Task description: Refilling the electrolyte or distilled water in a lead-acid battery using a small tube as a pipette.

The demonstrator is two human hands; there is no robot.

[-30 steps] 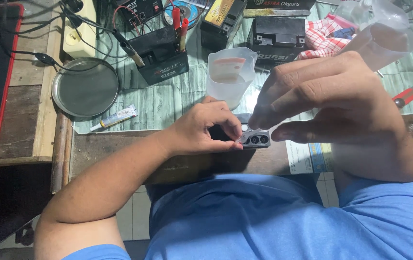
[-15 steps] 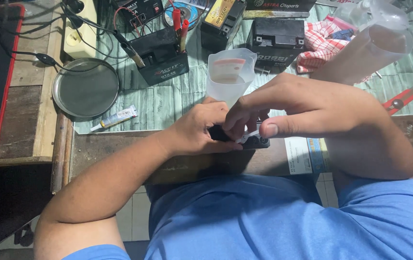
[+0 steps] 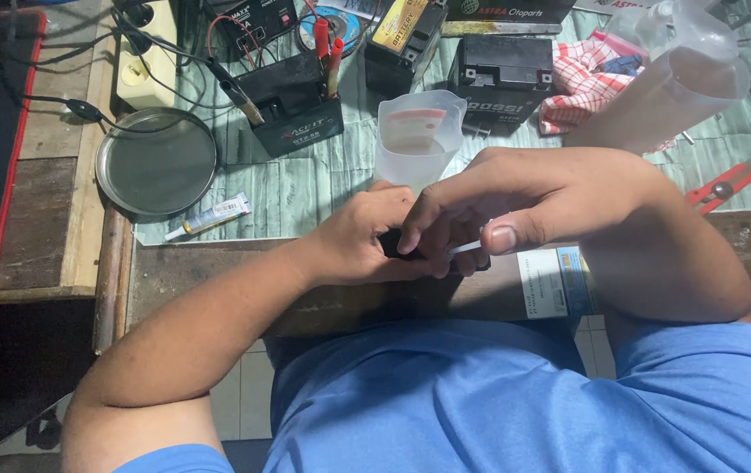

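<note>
Right hand (image 3: 559,210) has dropped onto the black battery (image 3: 390,243); its fingers pinch a white strip (image 3: 465,249). Left hand (image 3: 366,236) grips the battery.

Lighting: moderate, even, from overhead; cool greenish cast on the bench mat (image 3: 305,188). Shadows: soft, deepest below the bench edge and at far left. Glare: faint sheen on the round metal tray (image 3: 155,163). Focus: centre sharp; translucent jug (image 3: 673,79) at upper right slightly soft.
</note>
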